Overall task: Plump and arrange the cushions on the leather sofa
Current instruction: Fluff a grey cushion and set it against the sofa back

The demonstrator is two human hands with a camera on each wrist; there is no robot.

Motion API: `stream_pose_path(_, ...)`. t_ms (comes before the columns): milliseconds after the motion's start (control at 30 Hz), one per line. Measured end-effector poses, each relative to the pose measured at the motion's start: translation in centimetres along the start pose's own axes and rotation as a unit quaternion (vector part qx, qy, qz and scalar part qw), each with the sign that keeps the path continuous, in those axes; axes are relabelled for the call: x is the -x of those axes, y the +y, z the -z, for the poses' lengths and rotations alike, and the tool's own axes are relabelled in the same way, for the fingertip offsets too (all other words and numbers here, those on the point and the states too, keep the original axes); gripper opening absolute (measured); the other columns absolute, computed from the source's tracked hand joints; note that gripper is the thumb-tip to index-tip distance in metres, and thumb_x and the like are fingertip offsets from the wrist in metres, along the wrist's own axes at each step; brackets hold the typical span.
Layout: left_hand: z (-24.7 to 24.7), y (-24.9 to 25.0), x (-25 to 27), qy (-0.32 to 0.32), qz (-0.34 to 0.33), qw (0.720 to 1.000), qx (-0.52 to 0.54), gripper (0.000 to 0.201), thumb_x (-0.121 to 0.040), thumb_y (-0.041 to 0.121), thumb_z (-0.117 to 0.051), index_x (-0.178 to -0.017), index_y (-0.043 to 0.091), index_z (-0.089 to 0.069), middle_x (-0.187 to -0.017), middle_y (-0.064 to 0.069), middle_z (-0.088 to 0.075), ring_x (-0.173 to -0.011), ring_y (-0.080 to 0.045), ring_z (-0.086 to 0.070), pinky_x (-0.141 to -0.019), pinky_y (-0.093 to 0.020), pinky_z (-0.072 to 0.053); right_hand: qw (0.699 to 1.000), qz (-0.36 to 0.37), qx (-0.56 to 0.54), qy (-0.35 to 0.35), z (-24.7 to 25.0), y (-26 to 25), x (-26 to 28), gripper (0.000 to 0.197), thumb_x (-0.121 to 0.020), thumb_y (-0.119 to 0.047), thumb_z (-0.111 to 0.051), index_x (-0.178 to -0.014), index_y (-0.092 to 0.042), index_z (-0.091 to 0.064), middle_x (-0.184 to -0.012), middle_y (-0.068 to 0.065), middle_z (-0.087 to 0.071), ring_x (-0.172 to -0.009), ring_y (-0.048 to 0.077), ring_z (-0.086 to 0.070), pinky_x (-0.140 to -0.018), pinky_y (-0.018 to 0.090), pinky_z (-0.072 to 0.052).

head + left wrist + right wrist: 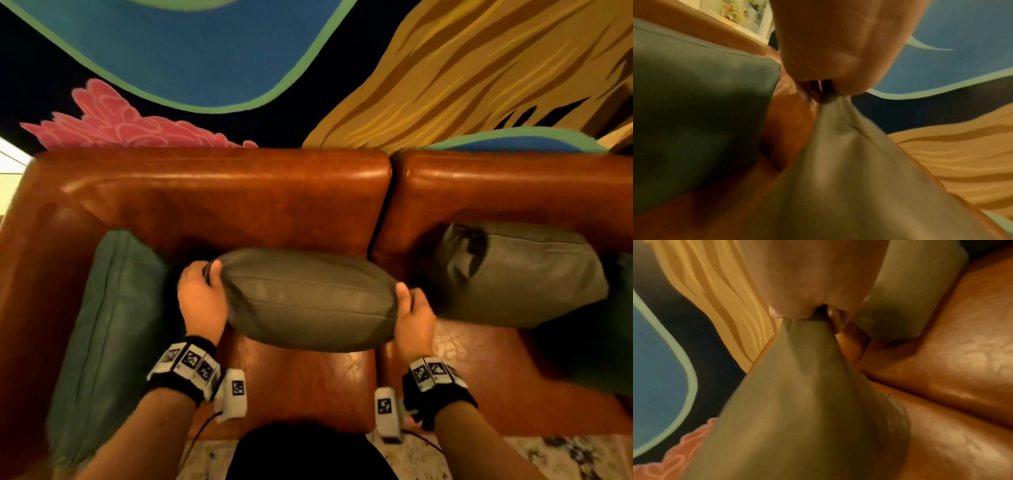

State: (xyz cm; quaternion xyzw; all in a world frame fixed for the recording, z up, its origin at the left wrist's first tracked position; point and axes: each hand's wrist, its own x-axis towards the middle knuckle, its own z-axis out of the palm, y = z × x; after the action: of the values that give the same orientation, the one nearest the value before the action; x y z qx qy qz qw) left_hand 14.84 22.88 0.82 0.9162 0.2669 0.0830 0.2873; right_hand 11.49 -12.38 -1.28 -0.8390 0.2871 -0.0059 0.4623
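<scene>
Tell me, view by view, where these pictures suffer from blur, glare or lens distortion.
Head view: wide-angle bending curves the brown leather sofa, glare streaks its backrest top, the teal cushion smears at the edge. Left wrist view: motion blur softens the grey leather cushion and the left hand. Right wrist view: similar blur, the right hand out of focus, glare on the seat.

I find no legible text, label, brand or number in any of my three views. The only markings are black-and-white square coded tags on my wrist bands, and these carry patterns, not characters. Both wrist views are too blurred to show any print.
</scene>
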Motion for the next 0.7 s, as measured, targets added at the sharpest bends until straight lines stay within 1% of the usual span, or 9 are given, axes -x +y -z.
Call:
stream_pose_path(67, -1.0, 1.8, 1.0, 0.093, -0.039, 0.994, -0.047, 0.029, -0.094, 0.02, -0.057, -0.12, 0.007, -0.061, -0.126, -0.024, -0.057, -0.119, -0.046, -0.052, -0.097, -0.054, -0.041, 1.0, 0.009, -0.008, -0.009, -1.5, -0.3, 1.2, 0.037, -0.102, -0.045, -0.045, -0.08, -0.015, -0.049, -0.071, 0.005, -0.058, -0.069, 0.025, -0.056, -0.07, 0.039, -0.046)
stream_pose_path(100, -1.8, 3.3, 2.1, 0.091, -0.116, 0.988, -0.043, 0.034, -0.095, 0.021, -0.057, -0.126, 0.008, -0.06, -0.134, -0.022, -0.054, -0.128, -0.044, -0.049, -0.104, -0.053, -0.039, 1.0, 0.009, -0.015, -0.012, -2.0, -0.3, 1.8, 0.037, -0.102, -0.046, -0.043, -0.081, -0.016, -0.049, -0.071, 0.004, -0.058, -0.069, 0.023, -0.056, -0.069, 0.037, -0.045)
stream_pose_path(200, -5.1, 7.9, 6.8, -0.111, -0.387, 0.912, -0.076, 0.046, -0.102, 0.037, -0.047, -0.144, 0.019, -0.051, -0.158, -0.011, -0.041, -0.151, -0.031, -0.028, -0.121, -0.05, -0.023, 0.999, 0.012, -0.029, -0.015, -2.8, -0.3, 2.8, 0.037, -0.102, -0.045, -0.043, -0.081, -0.015, -0.049, -0.07, 0.001, -0.058, -0.067, 0.009, -0.056, -0.065, 0.033, -0.04)
stream_pose_path(267, -7.0, 6.8, 7.9, -0.175, -0.411, 0.876, -0.18, 0.048, -0.104, 0.047, -0.036, -0.149, 0.033, -0.044, -0.162, -0.003, -0.036, -0.153, -0.025, -0.024, -0.121, -0.055, -0.018, 0.999, 0.004, -0.038, -0.01, -2.4, -0.2, 2.7, 0.038, -0.102, -0.042, -0.046, -0.08, -0.012, -0.052, -0.07, -0.001, -0.059, -0.067, 0.005, -0.056, -0.067, 0.029, -0.038)
stream_pose_path(367, -6.5, 1.3, 4.5, -0.139, -0.173, 0.946, -0.235, 0.051, -0.103, 0.046, -0.027, -0.146, 0.031, -0.049, -0.158, -0.003, -0.042, -0.15, -0.027, -0.03, -0.118, -0.062, -0.021, 0.998, -0.006, -0.069, -0.011, -1.1, -0.2, 1.5, 0.036, -0.102, -0.036, -0.049, -0.08, -0.009, -0.057, -0.071, 0.001, -0.06, -0.064, 0.004, -0.054, -0.069, 0.033, -0.041)
stream_pose_path(467, -4.4, -3.4, 1.8, -0.149, 0.072, 0.965, -0.204, 0.051, -0.104, 0.049, -0.027, -0.149, 0.031, -0.045, -0.158, -0.006, -0.041, -0.15, -0.032, -0.026, -0.114, -0.069, -0.011, 0.996, 0.044, -0.071, -0.013, -1.7, -2.9, -0.3, 0.033, -0.102, -0.036, -0.052, -0.08, -0.012, -0.057, -0.07, 0.0, -0.059, -0.066, 0.009, -0.052, -0.072, 0.04, -0.046)
stream_pose_path(567, -3.3, -7.4, 0.7, -0.239, 0.249, 0.938, -0.03, 0.054, -0.103, 0.053, -0.033, -0.14, 0.016, -0.049, -0.142, -0.02, -0.054, -0.131, -0.042, -0.048, -0.109, -0.062, -0.034, 0.988, 0.12, -0.09, -0.045, -3.1, -8.8, -1.3, 0.031, -0.099, -0.039, -0.055, -0.077, -0.017, -0.053, -0.063, -0.008, -0.05, -0.063, 0.006, -0.045, -0.069, 0.033, -0.04)
stream_pose_path(633, -1.9, -8.5, 0.9, -0.295, 0.356, 0.869, 0.178, 0.046, -0.103, 0.039, -0.049, -0.139, 0.009, -0.049, -0.133, -0.019, -0.061, -0.121, -0.041, -0.059, -0.099, -0.053, -0.049, 0.969, 0.196, -0.087, -0.121, -3.5, -13.1, -0.3, 0.028, -0.095, -0.041, -0.061, -0.077, -0.022, -0.051, -0.06, -0.009, -0.044, -0.06, 0.001, -0.04, -0.065, 0.027, -0.037)
stream_pose_path(700, -0.5, -9.6, 2.2, -0.359, 0.391, 0.819, 0.219, 0.034, -0.103, 0.018, -0.052, -0.135, 0.006, -0.05, -0.128, -0.015, -0.063, -0.121, -0.04, -0.059, -0.1, -0.048, -0.048, 0.939, 0.275, -0.056, -0.201, -3.7, -16.5, 2.4, 0.028, -0.091, -0.044, -0.065, -0.079, -0.023, -0.052, -0.061, -0.008, -0.043, -0.06, 0.002, -0.041, -0.063, 0.029, -0.038)
